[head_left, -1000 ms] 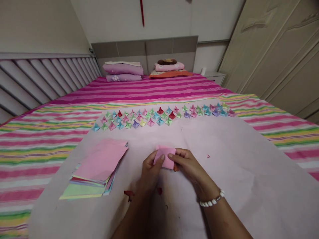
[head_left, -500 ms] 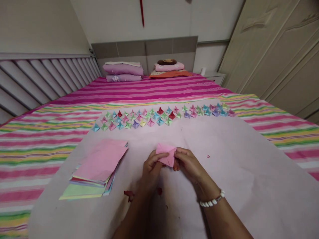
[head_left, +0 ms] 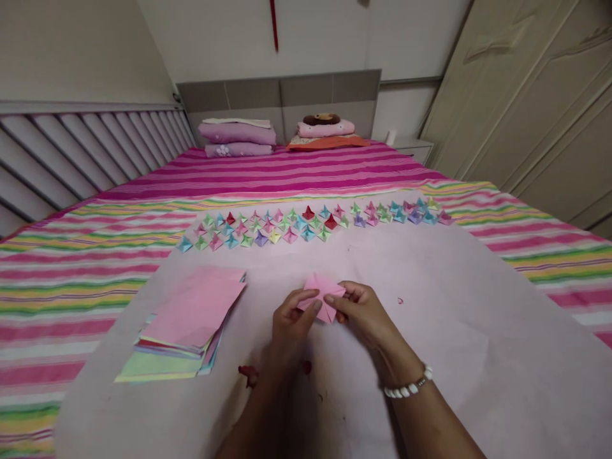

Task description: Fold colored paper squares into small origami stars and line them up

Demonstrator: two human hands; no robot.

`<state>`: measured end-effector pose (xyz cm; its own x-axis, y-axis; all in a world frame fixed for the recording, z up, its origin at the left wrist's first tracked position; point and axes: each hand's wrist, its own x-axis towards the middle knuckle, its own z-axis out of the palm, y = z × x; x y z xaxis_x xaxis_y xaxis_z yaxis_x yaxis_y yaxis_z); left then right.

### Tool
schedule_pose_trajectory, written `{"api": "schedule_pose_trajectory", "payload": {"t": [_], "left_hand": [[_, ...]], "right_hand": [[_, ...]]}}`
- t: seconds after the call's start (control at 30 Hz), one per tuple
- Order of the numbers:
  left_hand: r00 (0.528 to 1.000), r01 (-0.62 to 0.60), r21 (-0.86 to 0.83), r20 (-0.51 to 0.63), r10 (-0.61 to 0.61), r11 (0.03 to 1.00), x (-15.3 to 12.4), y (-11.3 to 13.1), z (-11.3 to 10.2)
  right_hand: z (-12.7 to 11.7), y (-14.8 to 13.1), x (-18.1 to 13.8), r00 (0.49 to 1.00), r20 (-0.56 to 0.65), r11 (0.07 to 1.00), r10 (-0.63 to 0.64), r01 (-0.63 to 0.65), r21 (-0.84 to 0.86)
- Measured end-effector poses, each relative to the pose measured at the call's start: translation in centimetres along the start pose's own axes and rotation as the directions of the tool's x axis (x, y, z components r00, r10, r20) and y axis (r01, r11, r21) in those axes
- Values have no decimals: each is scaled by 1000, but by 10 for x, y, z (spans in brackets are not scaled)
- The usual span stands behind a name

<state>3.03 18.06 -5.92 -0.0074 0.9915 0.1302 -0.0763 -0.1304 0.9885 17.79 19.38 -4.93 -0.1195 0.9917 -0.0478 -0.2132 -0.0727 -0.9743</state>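
Between my two hands is a small folded pink origami paper (head_left: 323, 285), with creases running to its middle. My left hand (head_left: 292, 322) pinches its left side, thumb on top. From the right, my right hand (head_left: 364, 311) grips the other side, its thumb pressed on the paper near the centre. The fingers under the paper are partly hidden. To the left lies a stack of coloured paper sheets (head_left: 194, 306), pink uppermost, with green, yellow, red and blue edges showing below.
Rows of small folded paper shapes (head_left: 289, 234) in several colours line the far edge of the pale board (head_left: 430, 357). Red scraps (head_left: 248, 375) lie by my left forearm. The board rests on a striped bedspread (head_left: 545, 268); folded bedding (head_left: 238, 134) sits at the headboard.
The pink paper has turned, so a corner now points away from me. My right thumb has moved onto its face, and my left thumb now lies on top too.
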Motion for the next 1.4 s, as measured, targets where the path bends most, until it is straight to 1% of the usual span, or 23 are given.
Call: {"api": "schedule_pose_trajectory", "payload": {"t": [0.07, 0.1, 0.2, 0.33, 0.43, 0.53, 0.67, 0.8, 0.87, 0.93, 1.03, 1.1, 1.17, 1.3, 1.4], "left_hand": [[996, 81, -38, -40, -82, 996, 1, -5, 0], [995, 87, -63, -53, -90, 994, 2, -7, 0], [994, 49, -118, -89, -59, 992, 3, -9, 0], [992, 38, -152, -110, -55, 988, 3, -5, -1], [990, 74, -217, -105, -99, 973, 3, -2, 1], [987, 133, -276, -53, -154, 952, 4, 0, 4], [986, 157, -266, -3, -164, 951, 3, 2, 6], [985, 170, -268, 16, -172, 948, 2, 0, 5], [985, 165, -281, 8, -170, 945, 3, -1, 4], [986, 149, -298, -23, -163, 943, 4, -2, 4], [987, 111, -324, -75, -142, 939, 5, -2, 3], [986, 95, -335, -95, -134, 937, 6, -2, 3], [987, 92, -336, -93, -130, 937, 7, -2, 3], [990, 88, -344, -77, -122, 935, 6, -1, 3], [990, 109, -304, -52, -131, 946, 4, 0, 4]], "right_hand": [[0, 0, 0, 1000, -14, 999, 2, -2, -35], [0, -1, 0, 1000, -24, 999, 5, -6, -48], [1, -4, -1, 998, -57, 998, 11, -15, -68], [1, -9, -3, 998, -55, 998, -2, -1, -58], [2, -9, -3, 998, -59, 998, -12, 8, -65], [3, -6, -2, 997, -73, 998, -11, 7, -60], [5, -2, -1, 999, -44, 999, -13, 11, -46], [7, -2, 0, 997, -70, 1000, -13, 13, 3], [7, -3, -1, 997, -80, 1000, -17, 18, 17], [6, -4, -1, 998, -67, 1000, -15, 14, -11], [3, -5, -2, 1000, -18, 998, -17, 16, -56], [1, -5, -1, 1000, 17, 999, -15, 16, -47], [0, -3, -1, 1000, 28, 1000, -3, 3, -17], [4, -1, -1, 1000, 3, 997, 19, -19, 71], [6, 0, -2, 999, 34, 993, 34, -37, 110]]}}
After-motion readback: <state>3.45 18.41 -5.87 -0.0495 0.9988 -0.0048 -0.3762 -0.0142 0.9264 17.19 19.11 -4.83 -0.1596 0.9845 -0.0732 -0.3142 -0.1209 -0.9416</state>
